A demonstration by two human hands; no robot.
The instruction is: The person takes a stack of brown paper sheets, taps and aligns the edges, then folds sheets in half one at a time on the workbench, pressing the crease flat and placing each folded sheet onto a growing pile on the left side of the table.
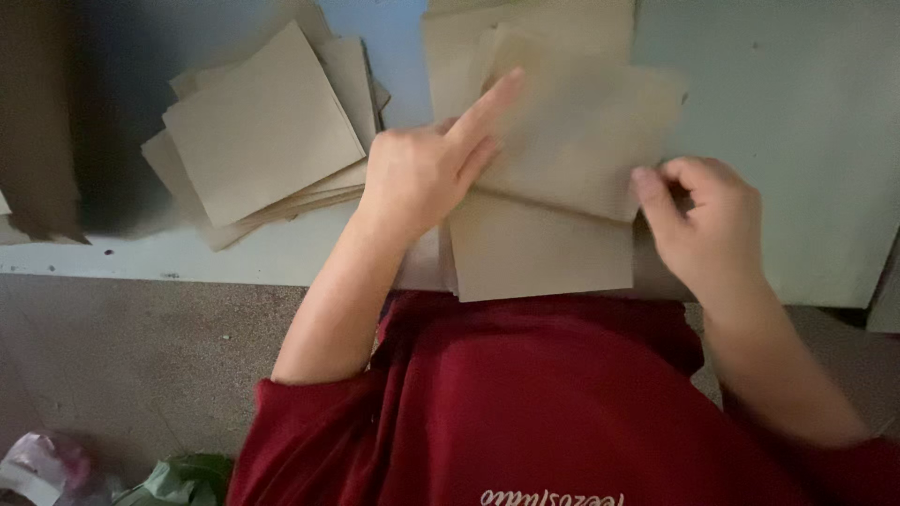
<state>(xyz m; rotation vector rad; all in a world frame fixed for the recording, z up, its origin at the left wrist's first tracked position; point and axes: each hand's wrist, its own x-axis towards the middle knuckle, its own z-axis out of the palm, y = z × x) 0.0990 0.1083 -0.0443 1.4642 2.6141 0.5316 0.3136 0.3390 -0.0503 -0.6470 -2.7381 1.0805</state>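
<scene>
At the centre of the frame the left hand [424, 173] rests on a tan paper sheet [586, 141], its index finger stretched out flat toward the upper middle while the other fingers are curled loosely under; it presses on the sheet rather than closing around it. At the right of centre the right hand [705, 220] pinches the right edge of the same sheet between thumb and fingertips, closed on the paper. The sheet lies tilted on top of a second stack of tan sheets [539, 253] that runs from the top middle of the frame down to the near edge of the pale tabletop [778, 103]. The two hands are well apart, one at each side of the sheet. In the upper left, a fanned pile of tan squares [262, 131] lies on the tabletop, just beside the left hand. A dark brown surface [37, 122] shows at the far left edge. Along the bottom, the person's dark red shirt [544, 403] fills the middle, and at the lower left corner some crumpled plastic bags [103, 473] lie on the grey floor [141, 356].
</scene>
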